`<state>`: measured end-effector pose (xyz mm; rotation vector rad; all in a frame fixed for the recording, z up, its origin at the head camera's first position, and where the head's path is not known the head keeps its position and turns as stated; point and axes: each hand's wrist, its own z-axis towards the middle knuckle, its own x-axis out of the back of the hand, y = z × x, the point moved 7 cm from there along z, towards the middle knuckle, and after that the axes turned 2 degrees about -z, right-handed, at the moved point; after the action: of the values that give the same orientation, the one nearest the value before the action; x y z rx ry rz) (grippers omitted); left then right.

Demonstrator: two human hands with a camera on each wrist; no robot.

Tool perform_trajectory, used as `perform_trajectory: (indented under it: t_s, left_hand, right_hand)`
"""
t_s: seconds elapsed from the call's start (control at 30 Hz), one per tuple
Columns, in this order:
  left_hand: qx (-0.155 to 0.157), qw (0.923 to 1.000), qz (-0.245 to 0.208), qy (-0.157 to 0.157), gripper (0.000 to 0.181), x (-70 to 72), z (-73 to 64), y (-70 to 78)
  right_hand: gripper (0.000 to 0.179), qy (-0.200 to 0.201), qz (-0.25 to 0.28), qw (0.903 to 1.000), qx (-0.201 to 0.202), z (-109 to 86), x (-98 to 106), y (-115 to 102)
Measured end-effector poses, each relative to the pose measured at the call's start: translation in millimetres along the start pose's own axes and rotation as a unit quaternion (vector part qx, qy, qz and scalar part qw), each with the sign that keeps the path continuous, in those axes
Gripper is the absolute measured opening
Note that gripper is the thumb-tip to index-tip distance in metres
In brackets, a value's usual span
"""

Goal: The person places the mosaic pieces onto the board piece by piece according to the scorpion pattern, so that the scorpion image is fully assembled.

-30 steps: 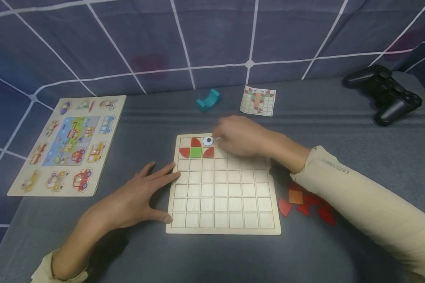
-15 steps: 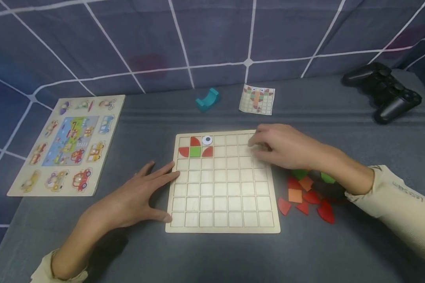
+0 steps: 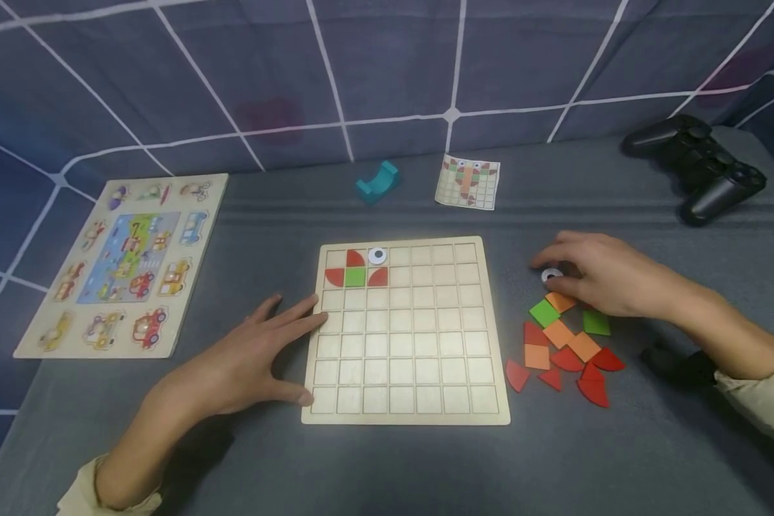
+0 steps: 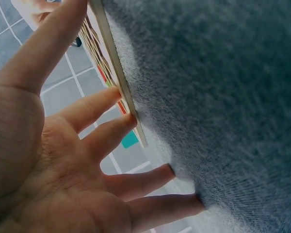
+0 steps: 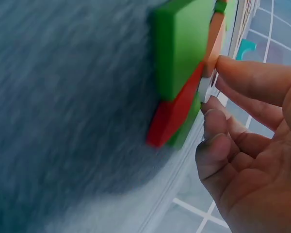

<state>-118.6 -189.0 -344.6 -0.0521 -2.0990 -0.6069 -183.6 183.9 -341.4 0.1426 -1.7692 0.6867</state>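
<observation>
A light wooden grid board (image 3: 403,344) lies in the middle of the table. In its upper left cells sit a round eye piece (image 3: 377,256), a green square (image 3: 355,276) and several red quarter-circle pieces (image 3: 378,276). My left hand (image 3: 245,365) is spread at the board's left side, thumb and some fingertips on its edge; in the left wrist view two fingertips (image 4: 128,119) meet that edge. Right of the board, my right hand (image 3: 613,276) has thumb and finger around a second white eye disc (image 3: 551,274), also between them in the right wrist view.
Loose orange squares (image 3: 558,334), green squares (image 3: 545,313) and red pieces (image 3: 594,392) lie beside the board. A pattern card (image 3: 468,182) and a teal curved block (image 3: 378,182) are behind it. A picture puzzle (image 3: 125,269) is left, a black game controller (image 3: 695,170) far right.
My right hand has moved from beside the eye piece on the board rightward to the loose pieces, and now has its fingers at another eye disc. The left hand stays put.
</observation>
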Motion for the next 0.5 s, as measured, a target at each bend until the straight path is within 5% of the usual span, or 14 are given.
perform_trajectory:
  t_s: [0.5]
  left_hand:
    - [-0.001, 1.0, -0.005, -0.002, 0.104, 1.2, -1.7, 0.6]
  right_hand:
    - [0.029, -0.018, 0.002, 0.9996, -0.023, -5.1, 0, 17]
